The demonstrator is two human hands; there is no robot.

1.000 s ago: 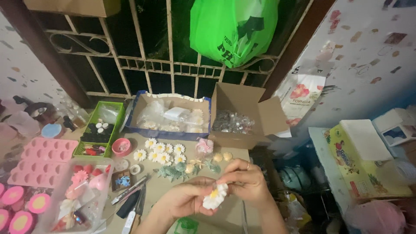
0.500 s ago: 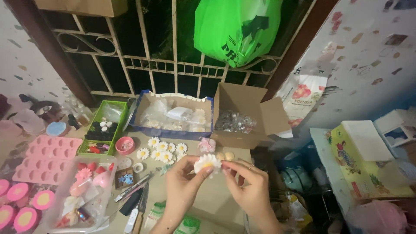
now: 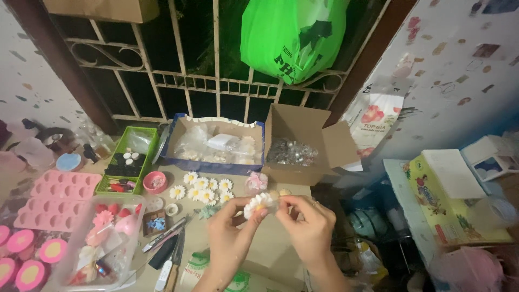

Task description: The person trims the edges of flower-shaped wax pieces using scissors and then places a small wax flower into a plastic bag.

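A white daisy-shaped flower piece with a yellow centre [image 3: 257,205] is held up above the table between both my hands. My left hand [image 3: 230,238] pinches its lower left side with thumb and fingers. My right hand [image 3: 308,224] grips its right edge with the fingertips; a ring shows on one finger. Just beyond, several more white daisies [image 3: 203,188] lie in a cluster on the table [image 3: 270,254]. Small green leaf pieces [image 3: 208,212] lie partly hidden behind my left hand.
A blue-rimmed cardboard tray [image 3: 213,165] with plastic bags and an open brown box [image 3: 303,143] stand at the back. A green basket [image 3: 127,159], pink silicone moulds [image 3: 57,197], a clear tub [image 3: 105,238] and hand tools [image 3: 165,243] fill the left. A green bag [image 3: 292,35] hangs on the window grille.
One second ago the flower was low near the table edge; both hands raised it and have since kept it there, turning it slightly between the fingertips.
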